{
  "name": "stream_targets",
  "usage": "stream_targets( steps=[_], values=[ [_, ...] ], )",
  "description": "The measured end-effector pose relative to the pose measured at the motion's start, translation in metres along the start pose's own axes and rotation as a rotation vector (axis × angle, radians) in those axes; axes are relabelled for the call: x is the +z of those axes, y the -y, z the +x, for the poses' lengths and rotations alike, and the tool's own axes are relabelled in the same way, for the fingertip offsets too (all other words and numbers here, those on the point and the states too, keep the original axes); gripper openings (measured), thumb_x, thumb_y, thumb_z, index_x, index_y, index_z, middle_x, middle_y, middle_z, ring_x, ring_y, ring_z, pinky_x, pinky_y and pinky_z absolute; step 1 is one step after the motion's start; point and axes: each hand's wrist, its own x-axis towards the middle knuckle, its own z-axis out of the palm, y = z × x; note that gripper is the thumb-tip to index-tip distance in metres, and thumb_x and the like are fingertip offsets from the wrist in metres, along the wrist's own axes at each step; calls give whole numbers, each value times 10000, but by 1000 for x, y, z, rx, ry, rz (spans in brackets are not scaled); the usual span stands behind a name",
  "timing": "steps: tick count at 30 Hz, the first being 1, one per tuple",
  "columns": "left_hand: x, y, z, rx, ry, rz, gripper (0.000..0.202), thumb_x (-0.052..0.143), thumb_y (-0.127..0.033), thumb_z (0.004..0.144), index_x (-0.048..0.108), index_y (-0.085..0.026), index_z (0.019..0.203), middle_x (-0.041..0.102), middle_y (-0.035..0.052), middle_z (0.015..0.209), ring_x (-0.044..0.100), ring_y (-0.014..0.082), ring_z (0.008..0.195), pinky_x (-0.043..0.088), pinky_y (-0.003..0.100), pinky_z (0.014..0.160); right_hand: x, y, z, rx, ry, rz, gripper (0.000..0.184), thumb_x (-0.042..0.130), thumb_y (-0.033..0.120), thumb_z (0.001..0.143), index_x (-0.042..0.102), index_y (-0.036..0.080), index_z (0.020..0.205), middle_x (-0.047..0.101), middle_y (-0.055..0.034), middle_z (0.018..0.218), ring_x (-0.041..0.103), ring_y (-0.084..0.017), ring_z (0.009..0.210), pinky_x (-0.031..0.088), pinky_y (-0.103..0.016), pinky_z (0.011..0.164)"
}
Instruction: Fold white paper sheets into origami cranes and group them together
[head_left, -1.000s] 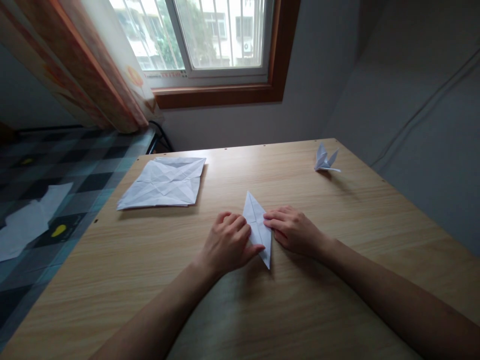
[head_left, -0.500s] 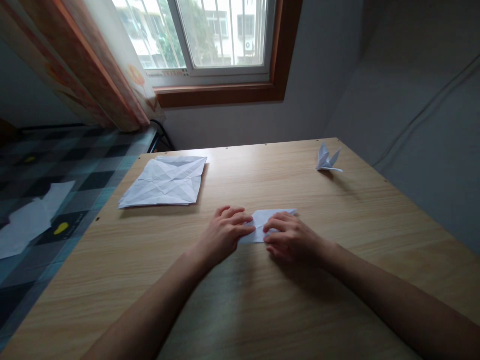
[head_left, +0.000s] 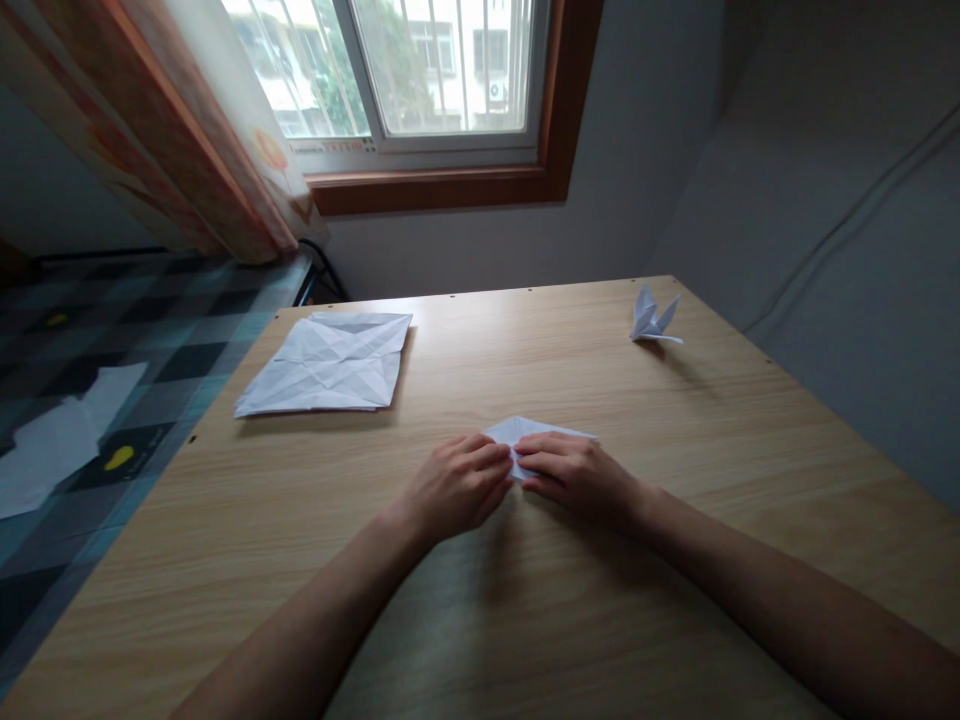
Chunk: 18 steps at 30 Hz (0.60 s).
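A small piece of folded white paper [head_left: 516,430] lies on the table in front of me, its far edge rising to a blunt point and a narrow tip reaching right. My left hand [head_left: 463,480] is closed at its left end, fingers bent together and covering that end. From the right, my right hand [head_left: 574,472] lies over the paper with its fingers pressed together, gripping the near part. The fingertips of both hands nearly meet at the paper's middle. Both thumbs are mostly hidden.
A stack of creased white paper sheets [head_left: 330,365] lies at the table's far left. A folded paper crane [head_left: 652,318] stands near the far right corner. Left of the wooden table [head_left: 420,640] is a bed with a checked cover [head_left: 187,365] and loose white paper [head_left: 60,435].
My left hand has drawn its spread fingers together and come slightly nearer to me. My right fingers have shifted a little left. The paper has turned slightly and its outline is more pointed.
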Motion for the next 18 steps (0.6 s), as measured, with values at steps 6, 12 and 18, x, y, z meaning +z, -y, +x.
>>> stream_targets(
  steps=[6, 12, 18],
  values=[
    [1, -8, 1, -8, -7, 118, 289, 473, -309, 984, 671, -155, 840, 693, 48, 848, 652, 167, 795, 524, 273, 642, -15, -2, 1, -52, 94, -176, 252, 543, 264, 958, 676, 175, 763, 729, -69, 875, 658, -176, 800, 528, -302, 765],
    [4, -8, 1, -73, -73, 110, 264, 504, -294, 972, 671, -174, 806, 692, 22, 812, 635, 150, 773, 478, 255, 609, -17, -1, 1, -72, 112, -257, 277, 504, 187, 953, 642, 160, 714, 691, -74, 785, 602, -175, 714, 472, -297, 669],
    [8, -6, 4, -234, -127, -9, 305, 570, -313, 932, 637, -183, 664, 673, 21, 777, 579, 142, 730, 450, 260, 623, -19, 1, 3, 170, 131, -162, 210, 532, 193, 932, 609, 163, 739, 648, -66, 778, 588, -186, 744, 450, -293, 689]
  ],
)
